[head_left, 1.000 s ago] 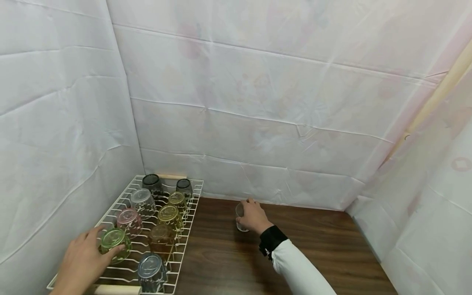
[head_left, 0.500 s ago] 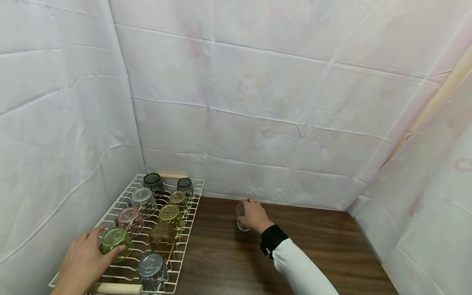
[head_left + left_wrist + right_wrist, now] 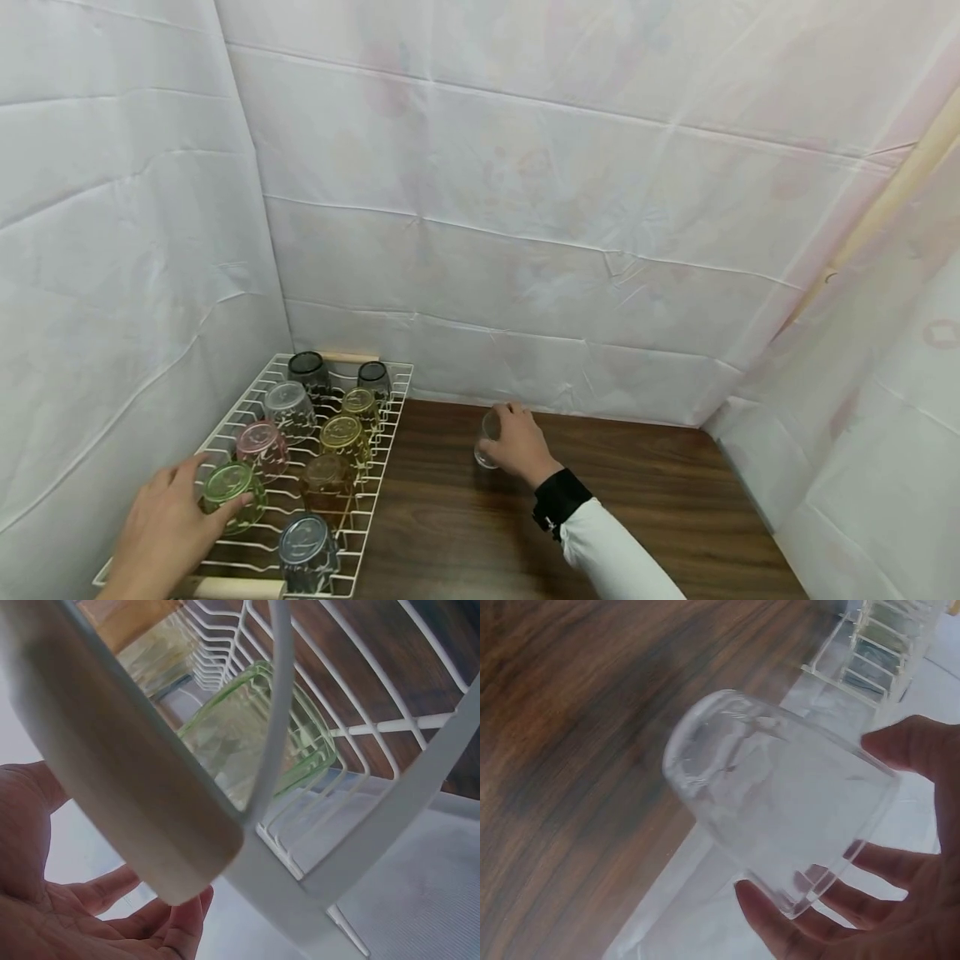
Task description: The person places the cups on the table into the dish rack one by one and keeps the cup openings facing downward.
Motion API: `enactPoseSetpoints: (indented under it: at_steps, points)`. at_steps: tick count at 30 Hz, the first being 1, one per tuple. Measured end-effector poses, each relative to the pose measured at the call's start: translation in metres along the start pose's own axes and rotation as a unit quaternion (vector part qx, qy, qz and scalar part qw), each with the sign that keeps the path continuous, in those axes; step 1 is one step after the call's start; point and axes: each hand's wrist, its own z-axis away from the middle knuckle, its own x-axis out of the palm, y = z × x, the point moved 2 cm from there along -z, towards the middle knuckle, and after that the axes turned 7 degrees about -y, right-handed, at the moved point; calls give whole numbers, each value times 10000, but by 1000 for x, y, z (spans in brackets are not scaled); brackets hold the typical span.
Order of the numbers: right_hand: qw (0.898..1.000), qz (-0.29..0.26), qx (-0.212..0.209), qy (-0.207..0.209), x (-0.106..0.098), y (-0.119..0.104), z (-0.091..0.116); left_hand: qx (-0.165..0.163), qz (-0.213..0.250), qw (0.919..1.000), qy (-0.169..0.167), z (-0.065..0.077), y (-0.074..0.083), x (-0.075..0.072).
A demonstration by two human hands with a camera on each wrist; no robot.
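My right hand grips a clear drinking glass over the far part of the table. In the right wrist view, the thumb lies at one side of the glass and the fingers at the other, near its rim. My left hand is spread with thumb and fingers curved loosely about a green glass, which stands upside down on the white wire rack. Past the rack's wooden handle, the left wrist view shows a gap between the visible fingertips and the green glass.
Upside-down on the rack are several more glasses, including a pink one, a blue-grey one, an amber one and a dark one. The rack stands left on the brown wooden table. White sheeting walls the space.
The clear glass has shifted slightly left and tilted with my right hand over the last half second. My left hand has stayed around the green glass.
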Motion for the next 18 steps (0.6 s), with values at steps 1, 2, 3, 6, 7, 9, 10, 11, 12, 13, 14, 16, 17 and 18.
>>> enactPoseSetpoints:
  at_steps: [1,2,3,6,7,9,10,11,12,13,14,16,17,18]
  points:
    - [9999,-141,15,92,-1,0,3,27,10,10000,38,0,0,0]
    - [9994,-297,20,202,-1,-1,6,53,28,10000,71,1,1,0]
    - [9984,-452,23,324,-2,-1,8,80,54,9999,120,1,1,0]
    - [9916,-1123,6,638,-7,-4,18,148,115,9996,200,2,4,1]
    - [9876,-1379,-36,750,-9,-6,22,166,140,9995,234,2,6,1]
    - [9777,-1855,-148,977,-14,-9,29,170,167,9994,264,2,11,2]
    - [9718,-2103,-187,1049,-16,-11,32,183,187,9992,290,2,14,2]
    - [9653,-2350,-222,1119,-19,-13,36,200,212,9991,317,3,17,2]
    - [9585,-2586,-254,1175,-21,-15,40,223,235,9988,369,3,20,2]
    - [9513,-2812,-321,1219,-23,-18,44,257,262,9984,428,3,23,1]
    - [9429,-3074,-369,1226,-24,-19,47,294,275,9981,466,4,26,1]
    - [9230,-3637,-406,1189,-26,-23,54,388,300,9974,523,4,32,-1]
    - [9102,-3956,-435,1144,-26,-25,57,417,293,9973,522,4,35,-1]
    - [8949,-4300,-483,1094,-27,-26,59,448,285,9973,510,4,37,0]
